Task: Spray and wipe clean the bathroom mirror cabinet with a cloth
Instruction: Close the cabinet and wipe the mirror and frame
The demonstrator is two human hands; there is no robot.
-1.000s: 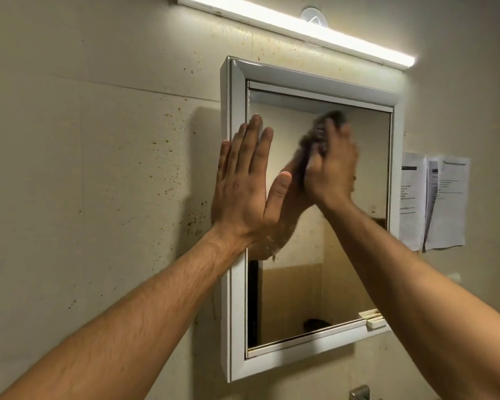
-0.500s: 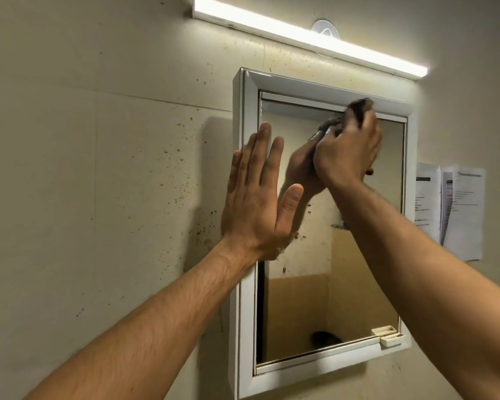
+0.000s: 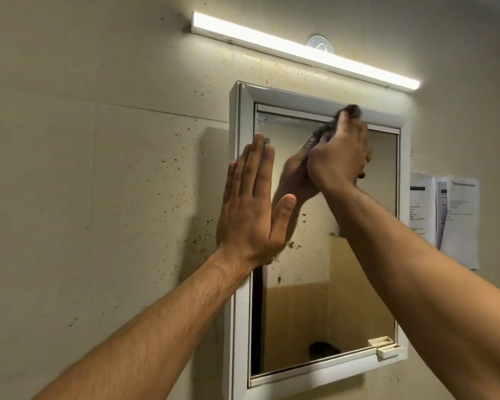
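Note:
The white-framed mirror cabinet point(image 3: 306, 99) hangs on the wall, its glass spotted with brown specks around the middle. My left hand point(image 3: 251, 203) lies flat with straight fingers against the cabinet's left frame edge. My right hand point(image 3: 339, 153) grips a dark cloth point(image 3: 350, 111) and presses it on the glass at the upper right, where the cloth reaches the top frame. A smeared wet streak runs along the top left of the glass. No spray bottle is in view.
A lit tube lamp point(image 3: 303, 50) is mounted above the cabinet. Papers point(image 3: 451, 215) are stuck to the wall on the right. The beige wall left of the cabinet is speckled with brown stains. A small white latch point(image 3: 386, 346) sits at the cabinet's lower right corner.
My right hand has carried the cloth up and to the right, from the upper middle of the glass to the top frame. My left hand has stayed flat on the left frame.

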